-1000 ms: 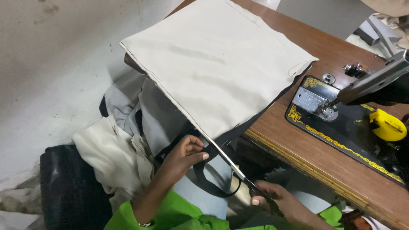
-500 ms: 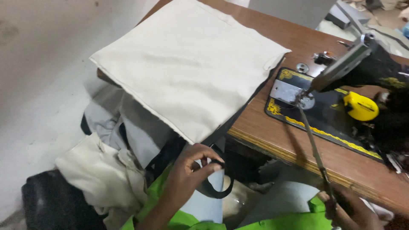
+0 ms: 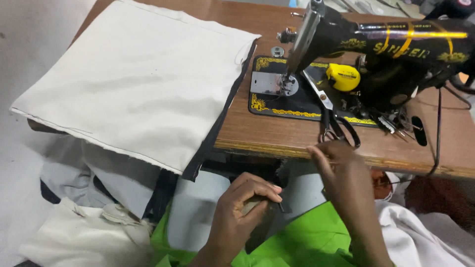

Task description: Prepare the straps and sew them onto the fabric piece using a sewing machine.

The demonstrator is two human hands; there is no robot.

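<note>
Head view, single moment.

Left hand [image 3: 242, 217]: low in frame at about 6 o'clock, below the tabletop edge, over the lap. Grip closed on a dark strap [image 3: 257, 222]; fingers curled over its top end, the strap running down and away under the palm. The strap's lower end is lost against the green garment [image 3: 307, 237].

Right hand [image 3: 341, 173]: at about 5 o'clock, just at the front edge of the wooden tabletop [image 3: 277, 133]. Fingers extended and loosely together, fingertips reaching up to the handles of the black scissors [image 3: 329, 116]. Cannot tell whether the fingers touch the handles or merely sit just beside them; nothing is seen clamped in this grip.

Scissors lie on the tabletop, blades pointing toward 11 o'clock across the machine bed, handles toward the person.

Black sewing machine [image 3: 386, 54] with yellow ornament stands at 1 o'clock; a yellow tape measure [image 3: 343, 76] rests on its bed, just beside the scissor blades. Cream fabric panel [image 3: 133, 84] with a dark edge covers the tabletop at 10 o'clock, overhanging the front edge. Pale cloth heaped [image 3: 74, 237] at 8 o'clock, below.
</note>
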